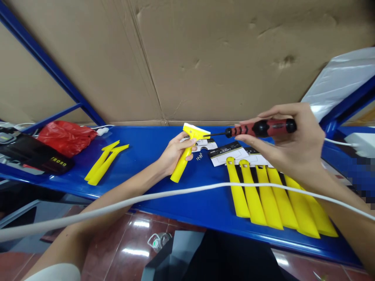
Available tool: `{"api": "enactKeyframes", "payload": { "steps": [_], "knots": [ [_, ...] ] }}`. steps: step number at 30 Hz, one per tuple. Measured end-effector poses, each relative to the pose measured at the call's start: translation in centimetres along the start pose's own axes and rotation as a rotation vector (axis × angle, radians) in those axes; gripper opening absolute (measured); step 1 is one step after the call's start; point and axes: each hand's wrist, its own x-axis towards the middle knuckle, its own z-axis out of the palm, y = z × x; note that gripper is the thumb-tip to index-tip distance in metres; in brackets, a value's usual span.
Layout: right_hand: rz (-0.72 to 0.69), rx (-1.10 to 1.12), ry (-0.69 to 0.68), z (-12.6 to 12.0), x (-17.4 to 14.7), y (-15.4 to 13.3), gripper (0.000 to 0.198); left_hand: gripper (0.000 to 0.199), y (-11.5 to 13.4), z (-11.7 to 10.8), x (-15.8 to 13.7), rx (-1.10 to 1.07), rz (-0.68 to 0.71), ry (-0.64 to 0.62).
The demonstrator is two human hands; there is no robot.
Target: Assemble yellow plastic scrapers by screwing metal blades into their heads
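Bag of crumpled red plastic at the far left of the blue metal table, contents hidden; clear bottle with looped handle on the glossy tiled floor below, fill too hard to make out. Behind, creased brown cardboard. Smooth plastic scraper, yellow, with straight handle and slanted head, clamped in the left hand, thumb just below the head. Red-and-black screwdriver, grip ribbed and bulging, pinched between thumb and fingers of the right hand, thin dark shaft pointing left, tip at the scraper's head. Small metal pieces just beside the scraper; printed cards and a row of broad, flattened yellow handles farther right; two slimmer yellow pieces well apart at left. White cable slack across the front.
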Motion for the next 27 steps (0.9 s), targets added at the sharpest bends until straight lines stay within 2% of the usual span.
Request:
{"api": "enactKeyframes", "payload": {
  "steps": [2,4,6,8,10,13,15,18,21,24,27],
  "knots": [
    [-0.017,0.029,0.001,0.07,0.04,-0.06,0.065,0.038,0.05,0.07,-0.07,0.008,-0.004,-0.007],
    [-0.024,0.135,-0.076,0.17,-0.07,-0.07,0.072,0.037,0.07,0.02,-0.06,0.012,-0.004,-0.013],
    [0.005,0.155,-0.088,0.25,-0.33,-0.07,0.066,0.038,0.06,-0.07,0.01,0.0,0.001,-0.008],
    [0.033,0.065,-0.016,0.25,-0.59,-0.02,0.056,0.038,0.04,-0.1,0.05,-0.011,0.004,-0.003],
    [0.028,0.007,0.031,0.17,-0.67,0.12,0.057,0.038,-0.01,-0.05,0.04,-0.012,0.002,-0.006],
    [-0.006,0.132,-0.057,0.05,-0.44,0.29,0.073,0.037,-0.13,0.05,0.01,-0.002,-0.009,-0.011],
    [0.014,0.202,-0.113,0.09,-0.31,0.21,0.071,0.036,-0.17,0.03,0.03,0.004,-0.007,-0.005],
    [0.06,0.128,-0.041,0.33,-0.34,0.02,0.052,0.036,-0.15,0.02,0.03,0.016,-0.009,-0.007],
    [0.019,0.088,0.043,0.56,-0.29,0.23,0.058,0.036,-0.1,0.14,-0.1,0.026,-0.019,-0.008],
    [-0.01,0.2,-0.054,0.6,-0.13,0.5,0.069,0.036,-0.04,0.13,-0.13,0.02,-0.02,-0.006],
    [0.011,0.226,-0.122,0.52,-0.28,0.24,0.06,0.038,-0.02,-0.13,0.03,0.001,-0.018,-0.004]
  ]
}}
